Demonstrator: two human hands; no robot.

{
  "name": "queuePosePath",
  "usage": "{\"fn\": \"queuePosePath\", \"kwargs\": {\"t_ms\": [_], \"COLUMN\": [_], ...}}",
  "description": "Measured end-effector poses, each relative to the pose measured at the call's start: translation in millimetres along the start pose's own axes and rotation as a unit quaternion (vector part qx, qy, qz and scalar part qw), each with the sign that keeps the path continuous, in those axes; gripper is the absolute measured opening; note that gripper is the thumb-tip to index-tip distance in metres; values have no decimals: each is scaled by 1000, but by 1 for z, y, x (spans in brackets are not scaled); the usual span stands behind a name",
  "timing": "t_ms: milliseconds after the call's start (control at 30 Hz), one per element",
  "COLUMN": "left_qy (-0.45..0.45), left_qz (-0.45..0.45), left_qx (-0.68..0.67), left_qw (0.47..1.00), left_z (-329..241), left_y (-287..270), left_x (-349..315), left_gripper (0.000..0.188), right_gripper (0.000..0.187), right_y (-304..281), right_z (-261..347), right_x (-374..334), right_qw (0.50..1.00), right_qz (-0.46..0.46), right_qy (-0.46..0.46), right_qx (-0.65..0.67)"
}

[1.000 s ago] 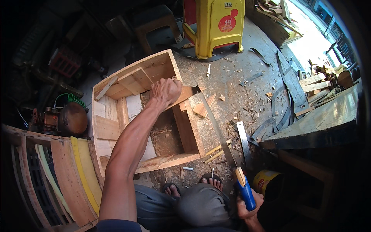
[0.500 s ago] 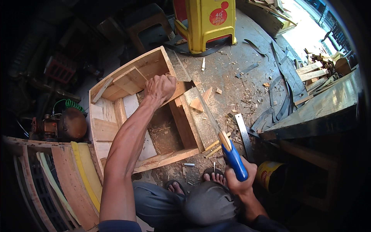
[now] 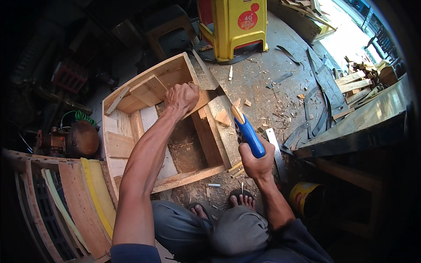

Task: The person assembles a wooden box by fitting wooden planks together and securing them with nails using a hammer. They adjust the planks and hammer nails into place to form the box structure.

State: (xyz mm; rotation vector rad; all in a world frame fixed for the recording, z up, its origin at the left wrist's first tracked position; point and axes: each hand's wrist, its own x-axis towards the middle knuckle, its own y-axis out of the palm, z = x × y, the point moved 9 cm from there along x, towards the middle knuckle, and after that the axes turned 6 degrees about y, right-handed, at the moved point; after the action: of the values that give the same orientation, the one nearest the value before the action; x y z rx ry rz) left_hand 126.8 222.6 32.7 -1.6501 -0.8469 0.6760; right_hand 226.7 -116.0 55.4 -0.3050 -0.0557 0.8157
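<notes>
A handsaw with a blue handle is in my right hand, fingers wrapped around the grip. Its blade slopes away from me, crossing the end of a short wooden board. My left hand is closed over that board, above the open wooden box. The box lies on the floor and has plank sides with smaller wood pieces inside. Beside the cut, a sawdust-covered strip of wood forms the box's right edge. My left fingertips are partly hidden behind the knuckles.
A yellow plastic stool stands beyond the box. A metal ruler lies right of the saw, near a yellow bucket. Scrap wood and black strips lie farther right. A compressor sits at left.
My right hand has pushed the handsaw forward and left, away from my body, so its handle is now closer to the board. My left hand stays on the board.
</notes>
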Motion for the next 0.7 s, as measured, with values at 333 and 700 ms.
{"fn": "queuePosePath", "kwargs": {"t_ms": [333, 700], "left_qy": [29, 14], "left_qz": [-35, -28], "left_qx": [12, 12], "left_qw": [999, 999], "left_z": [2, -4], "left_y": [-2, -8], "left_x": [-6, -5], "left_gripper": [51, 51], "right_gripper": [13, 18], "right_y": [-12, -67], "right_z": [12, 15], "right_x": [-24, -87], "right_qw": [1000, 998], "right_qz": [21, 11], "right_qy": [-10, -55], "right_qx": [20, -31]}}
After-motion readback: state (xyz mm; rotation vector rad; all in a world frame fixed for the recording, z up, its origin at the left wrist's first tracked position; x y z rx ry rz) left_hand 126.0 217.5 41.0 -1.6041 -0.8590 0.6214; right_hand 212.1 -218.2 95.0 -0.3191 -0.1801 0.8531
